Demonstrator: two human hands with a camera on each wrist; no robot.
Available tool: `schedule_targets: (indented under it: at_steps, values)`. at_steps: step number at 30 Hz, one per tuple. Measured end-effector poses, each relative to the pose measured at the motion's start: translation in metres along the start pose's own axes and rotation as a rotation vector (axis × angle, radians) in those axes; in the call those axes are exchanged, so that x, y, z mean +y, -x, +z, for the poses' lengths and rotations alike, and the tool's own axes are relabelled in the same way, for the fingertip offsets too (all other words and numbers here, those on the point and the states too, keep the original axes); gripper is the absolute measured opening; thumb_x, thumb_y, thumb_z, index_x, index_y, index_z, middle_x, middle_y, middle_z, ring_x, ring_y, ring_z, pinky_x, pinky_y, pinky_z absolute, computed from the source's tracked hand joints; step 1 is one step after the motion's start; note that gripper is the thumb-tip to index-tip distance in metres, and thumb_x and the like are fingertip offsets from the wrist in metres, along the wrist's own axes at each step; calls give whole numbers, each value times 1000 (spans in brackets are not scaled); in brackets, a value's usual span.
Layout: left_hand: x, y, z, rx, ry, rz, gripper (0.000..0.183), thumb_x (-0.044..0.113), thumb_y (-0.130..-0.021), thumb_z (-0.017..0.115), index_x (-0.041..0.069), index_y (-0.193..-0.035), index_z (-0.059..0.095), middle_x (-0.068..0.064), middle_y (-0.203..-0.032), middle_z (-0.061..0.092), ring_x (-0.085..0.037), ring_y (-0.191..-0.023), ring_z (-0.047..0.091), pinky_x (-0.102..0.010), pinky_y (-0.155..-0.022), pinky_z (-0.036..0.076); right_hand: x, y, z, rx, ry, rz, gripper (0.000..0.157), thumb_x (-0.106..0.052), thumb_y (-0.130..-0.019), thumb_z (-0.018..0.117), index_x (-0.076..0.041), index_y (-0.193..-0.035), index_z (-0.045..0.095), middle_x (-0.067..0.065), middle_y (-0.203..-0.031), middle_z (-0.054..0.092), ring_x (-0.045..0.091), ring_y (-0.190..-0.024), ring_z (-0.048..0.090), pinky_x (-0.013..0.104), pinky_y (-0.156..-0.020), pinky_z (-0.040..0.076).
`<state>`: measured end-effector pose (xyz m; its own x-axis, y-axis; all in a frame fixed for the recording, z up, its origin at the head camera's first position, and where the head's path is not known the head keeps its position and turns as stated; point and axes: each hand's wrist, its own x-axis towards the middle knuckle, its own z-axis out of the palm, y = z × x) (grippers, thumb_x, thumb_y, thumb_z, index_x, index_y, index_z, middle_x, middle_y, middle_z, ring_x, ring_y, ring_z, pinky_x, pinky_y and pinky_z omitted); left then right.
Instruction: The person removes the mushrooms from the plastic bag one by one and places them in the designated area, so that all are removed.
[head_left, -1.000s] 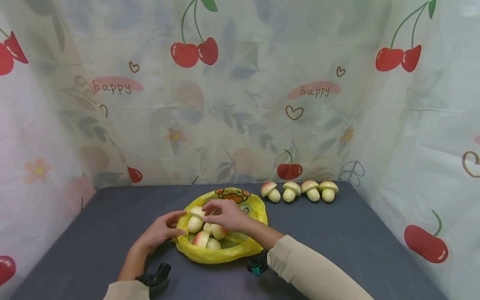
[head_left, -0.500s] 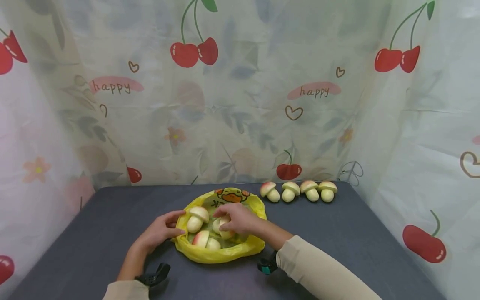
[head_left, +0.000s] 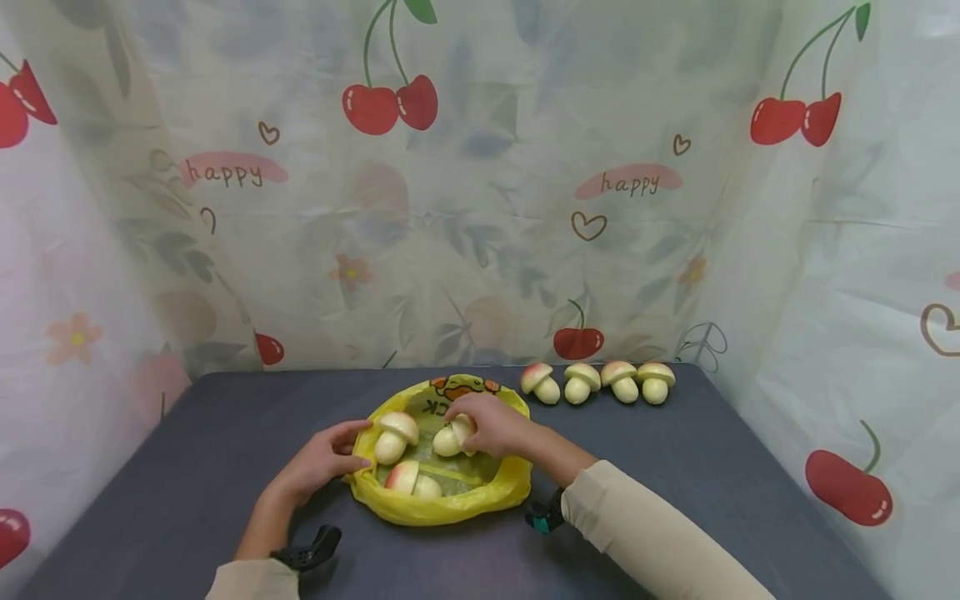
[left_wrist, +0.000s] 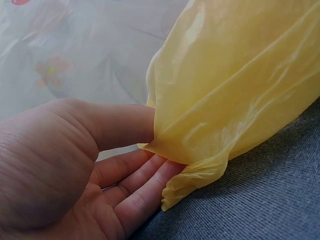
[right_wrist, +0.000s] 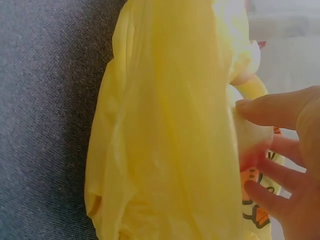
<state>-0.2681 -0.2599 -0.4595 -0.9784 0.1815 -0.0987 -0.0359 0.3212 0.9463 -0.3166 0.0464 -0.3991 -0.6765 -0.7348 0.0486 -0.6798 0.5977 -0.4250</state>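
Note:
A yellow plastic bag (head_left: 450, 510) with a duck print lies with its mouth spread wide on the dark table. My left hand (head_left: 324, 460) holds the bag's left rim; in the left wrist view the thumb goes in behind the yellow film (left_wrist: 200, 115) and the other fingers lie below it. Inside the bag, my right hand (head_left: 491, 427) grips a toy mushroom (head_left: 448, 440), cream with a pink-tinged cap. The bag's side partly hides this mushroom (right_wrist: 254, 137) in the right wrist view. Two more mushrooms lie in the bag, one at the left (head_left: 393, 437), one at the front (head_left: 412, 480).
Several similar toy mushrooms (head_left: 581, 383) stand in a row along the table's back edge, right of the bag. The dark table (head_left: 660, 492) is enclosed at the back and sides by a cherry-printed curtain (head_left: 480, 208).
My right hand has moved right inside the bag, away from the left mushroom, and taken hold of the middle mushroom, which has shifted right and turned. The left hand stays at the rim.

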Motion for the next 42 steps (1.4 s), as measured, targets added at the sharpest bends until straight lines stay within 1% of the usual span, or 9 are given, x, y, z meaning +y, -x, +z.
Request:
schedule_targets:
  at_steps: [4,7,11,21,25,30,32,37,42]
  values:
    - [-1,-1,0,5,-10,8,72,16,-83,78,2,-145,43,-21,-130,55,-29,-108,60,-38,-79,53,2,0,0,-2,-8,12,42,0,-85,69,-9,-126,64,4,-130,56,21,-113,53,31,-79,43]
    - [-1,-2,1,10,-23,19,71,15,-84,78,2,-145,43,-21,-130,55,-29,-108,60,-38,-80,53,3,-1,1,-5,-7,13,41,0,-85,70,-10,-125,64,5,-130,55,22,-117,52,33,-84,45]
    - [1,-1,3,7,-35,28,71,14,-84,77,2,-145,43,-22,-130,54,-30,-108,60,-37,-79,53,2,-2,2,-15,-23,28,42,-6,-86,74,-10,-126,62,4,-130,55,24,-122,49,37,-92,45]
    - [9,0,2,-8,-38,54,69,12,-86,75,-1,-145,41,-25,-133,52,-31,-108,60,-37,-78,53,2,-3,1,-46,-50,93,45,-14,-84,78,-13,-126,62,4,-130,57,24,-121,52,37,-92,45]
    - [9,0,2,-7,-36,50,70,12,-86,75,-1,-145,40,-26,-133,52,-31,-109,59,-38,-78,53,3,-2,2,-44,-47,95,48,-14,-84,78,-13,-129,60,4,-131,57,24,-120,52,37,-92,45]
    - [5,0,2,-10,-24,25,71,13,-86,75,-1,-146,40,-26,-134,51,-31,-110,59,-38,-78,53,6,0,5,-7,-47,70,55,-18,-84,78,-12,-135,57,2,-133,56,21,-118,53,33,-89,46]
    - [5,1,2,-13,-13,17,71,14,-86,75,-1,-146,40,-26,-134,51,-32,-110,59,-38,-79,53,6,1,5,12,-70,64,56,-18,-84,78,-14,-136,57,1,-133,56,19,-116,54,31,-86,46]
    - [5,4,2,-5,-13,19,72,16,-85,76,-1,-145,41,-25,-133,52,-31,-110,59,-38,-80,53,6,8,-2,78,-124,51,54,-18,-85,77,-13,-135,57,2,-132,56,17,-103,57,29,-77,47]
    - [3,3,2,6,-22,15,72,18,-85,77,0,-145,42,-24,-133,52,-30,-109,60,-38,-80,53,7,17,-9,162,-147,42,54,-18,-86,77,-11,-136,56,3,-127,57,18,-95,55,32,-73,48]
